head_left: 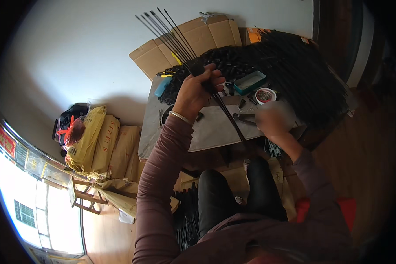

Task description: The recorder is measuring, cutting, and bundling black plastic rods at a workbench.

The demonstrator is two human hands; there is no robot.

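Note:
My left hand (197, 90) is closed around a bundle of thin black rods (174, 40). The rods fan out above the fist toward the wall, and their lower ends slant down past the table's front edge. Over the right part of the tabletop, my right hand (275, 122) is blurred, its fingers closed on dark pliers (246, 118) whose head points left. Just beyond that hand stands a round white tub (265, 95) with small reddish and metallic bits. A green rectangular tray (250, 82) lies farther back, near small black plastic parts (242, 104).
A heap of black parts (226, 57) covers the table's back, before cardboard (189, 39). Many long black rods (295, 70) are piled at the right. Yellow sacks (103, 141) and a wooden stool (86, 196) stand left. More black rods (187, 220) lie beside my leg.

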